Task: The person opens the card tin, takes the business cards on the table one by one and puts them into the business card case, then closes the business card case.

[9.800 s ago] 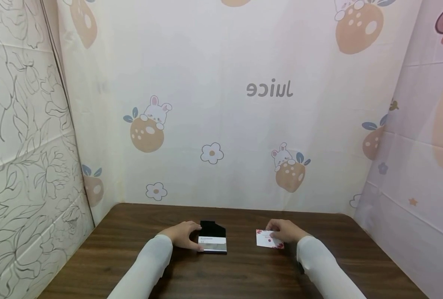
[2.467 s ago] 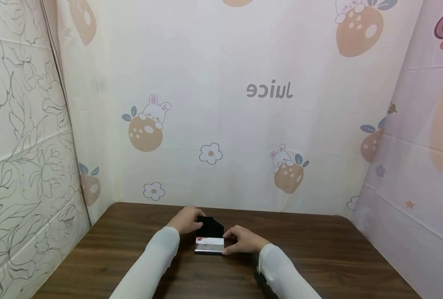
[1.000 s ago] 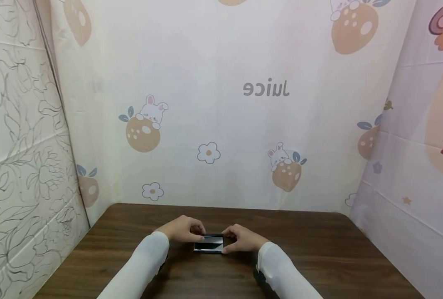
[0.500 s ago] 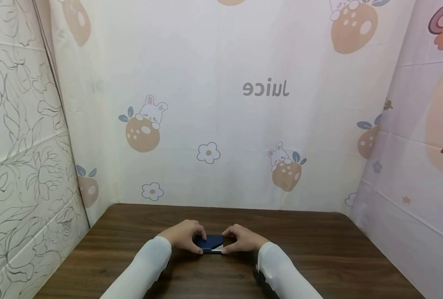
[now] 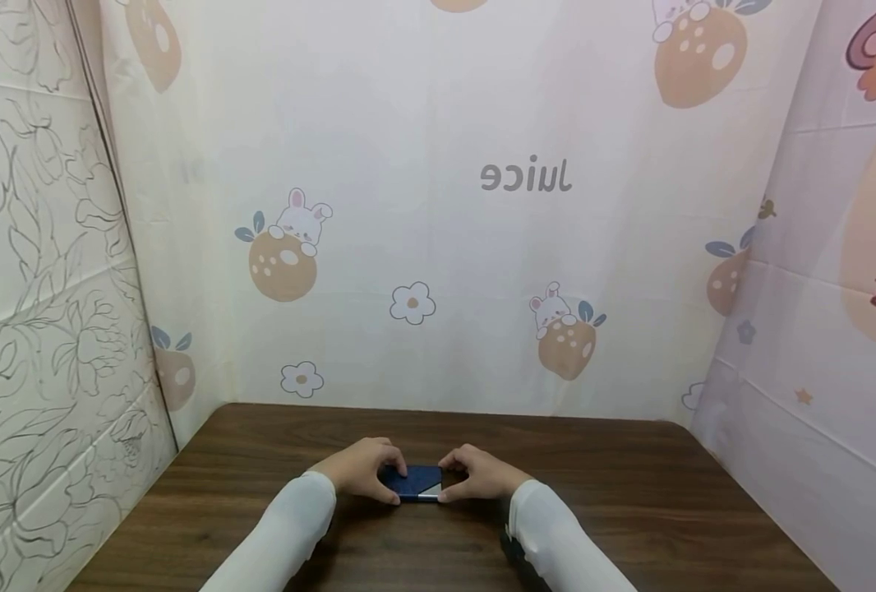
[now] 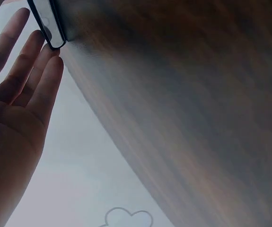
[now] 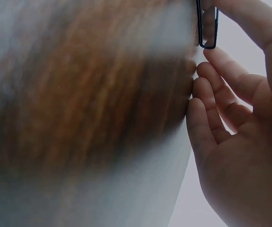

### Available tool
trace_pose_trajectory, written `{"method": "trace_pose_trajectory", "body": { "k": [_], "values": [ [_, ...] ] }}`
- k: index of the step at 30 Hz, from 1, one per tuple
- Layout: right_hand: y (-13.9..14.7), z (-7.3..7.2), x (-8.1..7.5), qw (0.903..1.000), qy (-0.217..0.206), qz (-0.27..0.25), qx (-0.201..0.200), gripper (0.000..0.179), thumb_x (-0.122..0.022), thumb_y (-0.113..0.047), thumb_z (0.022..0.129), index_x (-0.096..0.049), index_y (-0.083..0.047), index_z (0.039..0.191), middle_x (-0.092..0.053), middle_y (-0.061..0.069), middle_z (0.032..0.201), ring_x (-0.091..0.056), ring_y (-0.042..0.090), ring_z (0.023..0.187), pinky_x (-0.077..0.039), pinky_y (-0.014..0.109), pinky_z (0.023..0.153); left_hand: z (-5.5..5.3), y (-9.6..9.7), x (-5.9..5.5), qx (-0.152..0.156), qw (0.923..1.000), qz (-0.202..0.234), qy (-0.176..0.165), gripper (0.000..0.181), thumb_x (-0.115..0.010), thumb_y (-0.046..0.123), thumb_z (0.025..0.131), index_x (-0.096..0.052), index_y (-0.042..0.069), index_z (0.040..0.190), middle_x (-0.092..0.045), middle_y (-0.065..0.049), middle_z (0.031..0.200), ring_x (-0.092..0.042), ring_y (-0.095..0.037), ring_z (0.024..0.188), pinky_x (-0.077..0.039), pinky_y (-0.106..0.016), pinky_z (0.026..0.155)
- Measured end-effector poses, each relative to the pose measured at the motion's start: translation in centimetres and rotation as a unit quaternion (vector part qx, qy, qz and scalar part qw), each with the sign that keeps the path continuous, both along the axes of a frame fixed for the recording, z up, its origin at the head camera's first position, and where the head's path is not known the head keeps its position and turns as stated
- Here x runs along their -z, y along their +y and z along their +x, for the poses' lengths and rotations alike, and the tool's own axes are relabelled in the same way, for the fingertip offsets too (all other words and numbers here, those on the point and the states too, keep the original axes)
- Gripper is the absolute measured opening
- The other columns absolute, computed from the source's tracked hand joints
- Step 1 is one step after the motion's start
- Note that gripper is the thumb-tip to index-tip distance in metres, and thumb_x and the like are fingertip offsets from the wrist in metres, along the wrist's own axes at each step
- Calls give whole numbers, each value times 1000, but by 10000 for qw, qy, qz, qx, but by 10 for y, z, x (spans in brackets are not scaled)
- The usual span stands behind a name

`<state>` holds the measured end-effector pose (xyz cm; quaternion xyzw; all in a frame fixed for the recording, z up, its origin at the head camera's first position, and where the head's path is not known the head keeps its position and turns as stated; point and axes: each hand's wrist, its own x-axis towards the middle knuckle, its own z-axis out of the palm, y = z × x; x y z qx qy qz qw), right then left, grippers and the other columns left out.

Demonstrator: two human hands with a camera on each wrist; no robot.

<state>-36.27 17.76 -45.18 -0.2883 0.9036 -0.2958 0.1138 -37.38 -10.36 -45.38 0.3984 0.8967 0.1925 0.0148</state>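
Observation:
A dark blue card case (image 5: 418,483) with a silver corner at its front right lies flat on the wooden table, its lid folded down. At its left end, my left hand (image 5: 364,469) holds it, thumb at the front edge and index finger on the lid. My right hand (image 5: 482,474) spans the right end, with the thumb at the near corner and fingers at the far one. In the left wrist view, the shiny end of the case (image 6: 49,26) shows beside the left fingers. The right wrist view shows the other dark-rimmed end (image 7: 200,26) by the right fingers.
The brown wooden table (image 5: 593,501) reaches back to a pale curtain (image 5: 438,362) printed with fruit, rabbits and flowers. A line-drawn floral sheet (image 5: 46,329) hangs on the left and another printed sheet (image 5: 815,345) on the right.
Earlier, the right hand held a white card with pink print, later seen in the opened case. The left hand then folded the lid over; in the last half second both hands have barely moved.

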Motion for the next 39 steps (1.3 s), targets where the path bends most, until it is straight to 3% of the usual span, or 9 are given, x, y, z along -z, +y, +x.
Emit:
{"method": "trace_pose_trajectory", "body": {
  "k": [9, 22, 39],
  "values": [
    [-3, 1, -4, 9999, 93, 91, 6, 54, -81, -35, 85, -63, -10, 130, -59, 3, 126, -56, 26, 118, -45, 48, 101, 2, -7, 0, -233, 9988, 241, -345, 56, -86, 43, 76, -69, 12, 120, -64, 4, 112, -58, -11, 103, -50, -34, 91],
    [-7, 3, 0, 9990, 320, 274, -129, 56, -81, -35, 85, -63, -13, 133, -61, 3, 131, -55, 23, 121, -44, 47, 102, 7, -9, -4, -322, 9969, 330, -633, 57, -91, 33, 73, -69, 10, 120, -66, 2, 113, -63, -16, 105, -51, -36, 92],
    [1, 7, 0, 9983, 461, 314, -172, 56, -82, -34, 84, -63, -11, 132, -62, 3, 128, -57, 23, 119, -46, 47, 101, 8, 0, -5, -258, 9976, 259, -596, 57, -90, 34, 73, -71, 10, 121, -67, 0, 113, -64, -15, 103, -52, -31, 89]
  ]
}}
